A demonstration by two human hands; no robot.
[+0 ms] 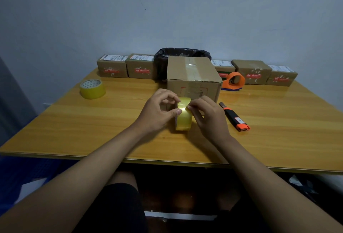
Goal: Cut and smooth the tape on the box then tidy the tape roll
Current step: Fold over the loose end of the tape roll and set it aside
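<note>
A yellowish clear tape roll (183,119) stands on its edge on the wooden table (92,127), just in front of a brown cardboard box (193,77) with clear tape along its top seam. My left hand (157,110) holds the roll from the left, thumb pressed on its outer face. My right hand (207,116) pinches the tape at the top right of the roll. An orange and black box cutter (234,117) lies on the table to the right of my right hand.
A second yellow tape roll (92,89) lies flat at the left. An orange tape dispenser (233,81) sits right of the box. Several small labelled boxes (112,65) line the back edge, and a black-lined bin (182,52) stands behind the box.
</note>
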